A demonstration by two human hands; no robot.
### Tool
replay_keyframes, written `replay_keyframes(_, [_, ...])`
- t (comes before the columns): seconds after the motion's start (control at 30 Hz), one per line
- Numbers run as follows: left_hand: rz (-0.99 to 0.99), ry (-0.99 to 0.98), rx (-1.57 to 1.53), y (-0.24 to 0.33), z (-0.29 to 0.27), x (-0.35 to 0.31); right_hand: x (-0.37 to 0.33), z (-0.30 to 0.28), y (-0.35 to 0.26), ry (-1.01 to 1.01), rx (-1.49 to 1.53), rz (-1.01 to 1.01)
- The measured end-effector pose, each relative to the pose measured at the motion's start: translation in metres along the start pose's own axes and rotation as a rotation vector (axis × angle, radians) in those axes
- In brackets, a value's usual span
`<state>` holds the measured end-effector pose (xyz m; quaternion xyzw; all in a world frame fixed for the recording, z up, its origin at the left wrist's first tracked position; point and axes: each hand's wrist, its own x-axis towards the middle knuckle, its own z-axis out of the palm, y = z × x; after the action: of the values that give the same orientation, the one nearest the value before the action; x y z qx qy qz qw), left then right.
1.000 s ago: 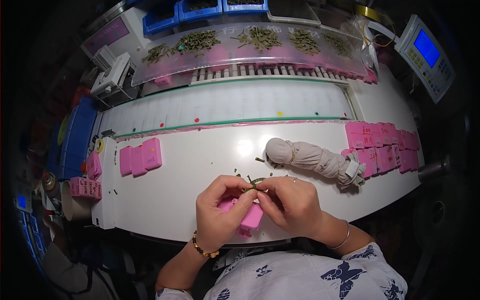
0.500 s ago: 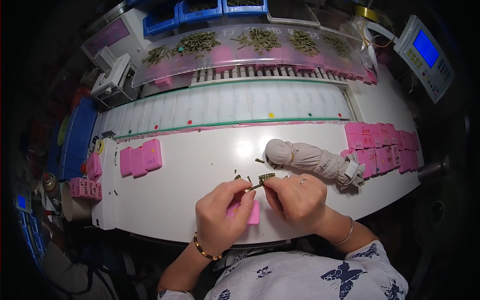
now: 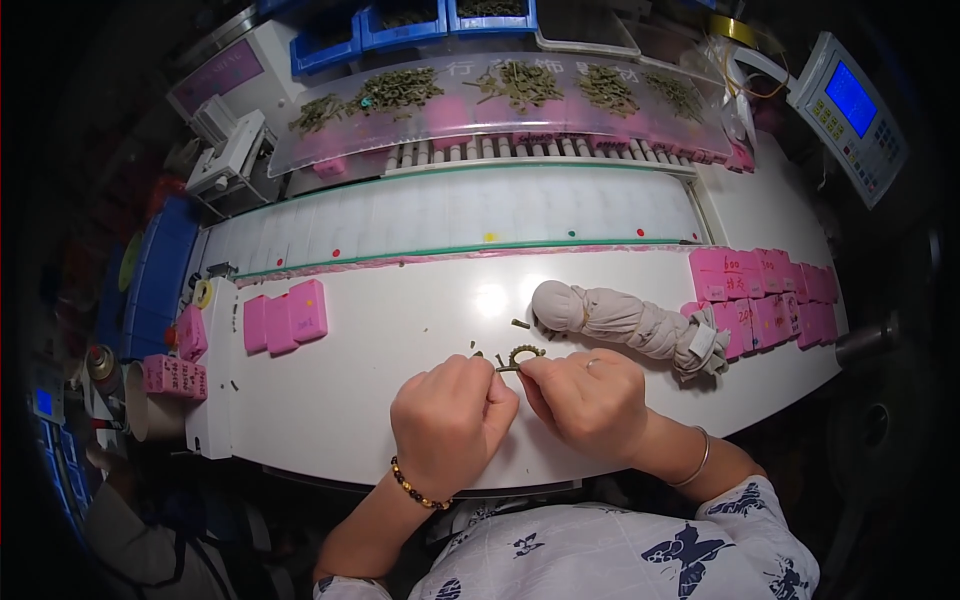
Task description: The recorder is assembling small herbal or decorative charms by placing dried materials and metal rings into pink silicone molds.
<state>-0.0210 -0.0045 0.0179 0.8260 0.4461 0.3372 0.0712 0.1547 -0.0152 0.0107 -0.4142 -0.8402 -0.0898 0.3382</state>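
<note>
My left hand (image 3: pixel 445 415) and my right hand (image 3: pixel 590 405) meet over the white table, both closed with fingers pinched together. Between their fingertips is a small bronze-green metal piece (image 3: pixel 525 352) with a beaded arch and a thin straight bar; its ends are hidden by the fingers. Loose bits of the same colour lie just beyond, among them a short dark stick (image 3: pixel 521 323). A beige cloth-wrapped bundle (image 3: pixel 630 318) with a rounded end rests beyond my right hand.
Pink blocks lie at the left (image 3: pixel 285 318) and right (image 3: pixel 735 275). Behind runs a pale conveyor belt (image 3: pixel 440 215) with coloured dots. Above it, a clear tray (image 3: pixel 460 118) carries heaps of greenish pieces, with blue bins (image 3: pixel 405 35) behind. A control panel (image 3: pixel 850 95) stands far right.
The beaded piece has turned, so its arch now shows upright. My left fist has closed further, and the pink block beneath it no longer shows. The belt's dots have shifted left.
</note>
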Motion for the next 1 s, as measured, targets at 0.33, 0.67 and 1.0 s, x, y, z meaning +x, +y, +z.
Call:
replay_keyframes(0.33, [-0.878,-0.247,-1.539,-0.011,0.006,-0.003,0.005,-0.001,0.003,0.001,-0.007,-0.008])
replay_keyframes(0.67, [-0.851,-0.301,-1.497,-0.004,-0.005,-0.006,0.014,-0.006,0.025,0.094,0.146,0.202])
replay_keyframes(1.0, [-0.635,-0.096,-0.98,-0.008,0.001,0.0,0.019,-0.006,0.042,-0.196,1.98,1.279])
